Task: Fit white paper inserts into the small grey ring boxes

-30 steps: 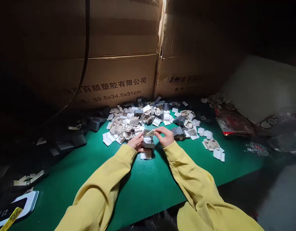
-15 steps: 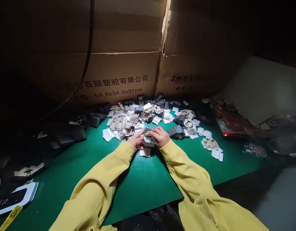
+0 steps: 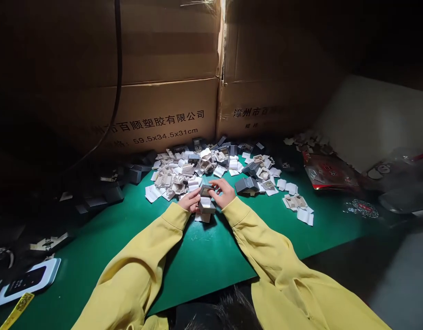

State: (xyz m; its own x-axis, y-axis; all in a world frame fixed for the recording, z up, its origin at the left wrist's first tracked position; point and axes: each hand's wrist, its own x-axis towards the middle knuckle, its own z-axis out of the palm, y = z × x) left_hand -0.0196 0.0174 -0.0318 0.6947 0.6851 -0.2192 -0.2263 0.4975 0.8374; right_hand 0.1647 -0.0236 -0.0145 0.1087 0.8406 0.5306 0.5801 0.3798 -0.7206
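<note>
My left hand and my right hand, both in yellow sleeves, meet over a small open grey box on the green mat. The left fingers grip the box from its left side. The right fingers press down on the insert in the top of the box. A white card lies under the box. Just beyond the hands is a heap of white and beige card inserts mixed with several grey boxes.
Large cardboard cartons stand behind the heap. A stack of grey boxes and loose cards lie right of the hands. Dark boxes sit left. A phone lies at the near left, a red packet far right.
The right hand held a small beige card above the box a second ago; it has since come down onto the box, and both hands now close on it.
</note>
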